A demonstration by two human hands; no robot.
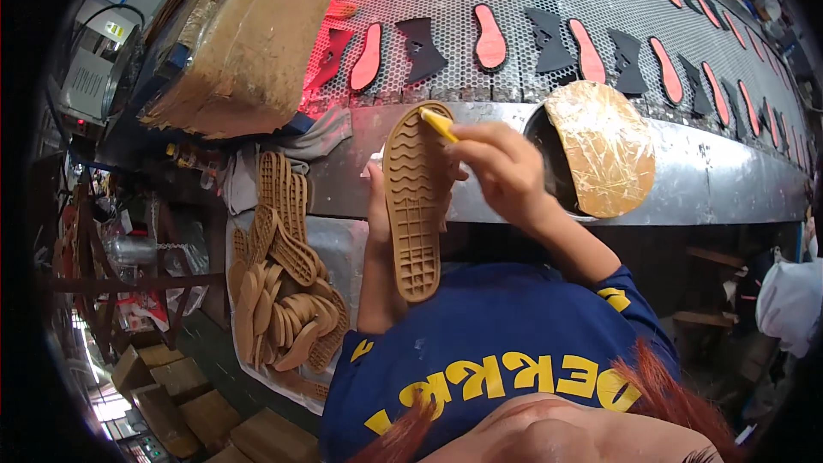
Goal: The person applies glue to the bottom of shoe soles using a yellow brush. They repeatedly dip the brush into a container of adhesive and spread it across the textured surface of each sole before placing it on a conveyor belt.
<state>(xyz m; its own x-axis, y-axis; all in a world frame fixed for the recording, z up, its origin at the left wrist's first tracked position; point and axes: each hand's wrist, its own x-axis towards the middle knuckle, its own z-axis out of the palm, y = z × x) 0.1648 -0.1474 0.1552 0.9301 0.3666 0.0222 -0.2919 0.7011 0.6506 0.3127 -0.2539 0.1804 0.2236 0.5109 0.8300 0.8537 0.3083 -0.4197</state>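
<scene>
A tan rubber shoe sole [413, 206], wavy grooves at its upper end and a square grid lower down, stands nearly upright in front of my chest. My left hand [378, 208] is closed round it from behind, the thumb along its left edge; the sole hides most of that hand. Between the pinched fingers of my right hand [507, 170] is a slim yellow tool [439, 125]. Its pale tip meets the sole's upper end, and I cannot make out what kind of tip it is.
A mesh conveyor [463, 0] carries rows of pink-topped soles [490, 39] and black shoe pieces [421, 50]. On its metal ledge [729, 173] sits a round pot with a film-wrapped lid [607, 147]. More tan soles [296, 313] lie heaped at my left. Cartons [270, 439] stand below.
</scene>
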